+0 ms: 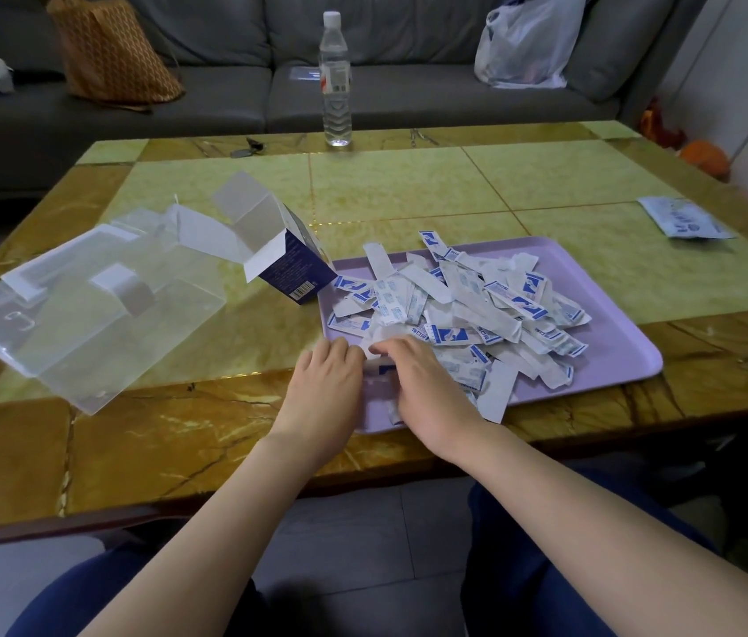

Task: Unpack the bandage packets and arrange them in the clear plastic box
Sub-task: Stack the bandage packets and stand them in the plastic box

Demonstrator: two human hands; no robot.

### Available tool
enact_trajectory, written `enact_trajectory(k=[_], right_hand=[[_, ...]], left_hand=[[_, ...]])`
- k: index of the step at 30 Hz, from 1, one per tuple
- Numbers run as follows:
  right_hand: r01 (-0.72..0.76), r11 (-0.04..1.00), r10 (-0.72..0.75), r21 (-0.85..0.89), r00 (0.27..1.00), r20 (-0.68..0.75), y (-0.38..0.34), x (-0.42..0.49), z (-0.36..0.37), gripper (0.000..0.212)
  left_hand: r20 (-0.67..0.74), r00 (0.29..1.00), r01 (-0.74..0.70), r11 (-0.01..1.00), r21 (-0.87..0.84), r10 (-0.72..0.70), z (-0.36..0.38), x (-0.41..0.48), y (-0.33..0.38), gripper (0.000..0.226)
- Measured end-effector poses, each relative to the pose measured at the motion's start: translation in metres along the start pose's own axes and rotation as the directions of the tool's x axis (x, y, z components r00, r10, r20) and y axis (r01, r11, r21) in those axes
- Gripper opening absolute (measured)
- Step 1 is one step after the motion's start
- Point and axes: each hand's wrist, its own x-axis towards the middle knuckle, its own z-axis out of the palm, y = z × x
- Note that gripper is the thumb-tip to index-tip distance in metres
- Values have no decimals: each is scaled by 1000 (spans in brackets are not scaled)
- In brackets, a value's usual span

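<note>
Dark blue trousers (547, 567) cover my knees at the bottom of the view, and both bare forearms reach up from there over the near edge of the table (409, 186); my left hand (324, 379) and right hand (422, 383) sit close together at the near left corner of the lilac tray (616, 374). The right hand's fingers are curled down and pinch a white packet (372, 356) that lies between the two hands; the left hand's fingers are curled against the same packet, but I cannot tell whether they grip it.

Just beyond my knuckles the bandage packets (478, 310) lie in a loose heap on the tray, white strips with blue print crossing one another every way; a few hang over the tray's near rim.

At the tray's far left corner an opened blue and white carton (289, 264) stands tilted, its flaps spread wide; to the left of it the clear plastic box (87, 305) rests on the table, well apart from my hands, with a few white pieces showing through its walls.

Far to the right a flat printed sachet (680, 218) lies on the table by itself; at the table's far edge a clear water bottle (335, 80) stands upright.

Behind the table runs a grey sofa (225, 85); an orange-brown bag (110, 52) sits on its left part and a white plastic bag (524, 43) on its right.
</note>
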Motion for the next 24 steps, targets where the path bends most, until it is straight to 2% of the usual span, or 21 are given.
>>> enact_trajectory(k=[3, 8, 16, 20, 22, 24], right_hand=[[2, 999, -6, -49, 998, -63, 3, 2, -2, 44], [34, 987, -44, -154, 997, -60, 6, 1, 2, 39], [135, 968, -167, -210, 976, -142, 2, 4, 1, 17], [223, 926, -264, -305, 959, -103, -1, 5, 2, 23], [248, 899, -304, -360, 947, -107, -8, 5, 0, 25], [282, 858, -332, -429, 942, -45, -18, 7, -4, 26]], left_hand=[[-53, 998, 33, 999, 4, -33, -6, 3, 1, 33], [16, 1000, 12, 1000, 10, -13, 6, -3, 0, 40], [-59, 998, -8, 998, 56, 11, -1, -7, -3, 49], [-119, 993, 21, 1000, -15, -22, -8, -14, -8, 64], [-156, 987, 39, 998, -50, -47, -15, -17, -13, 65], [-165, 984, 57, 997, -43, -63, -22, -21, -19, 62]])
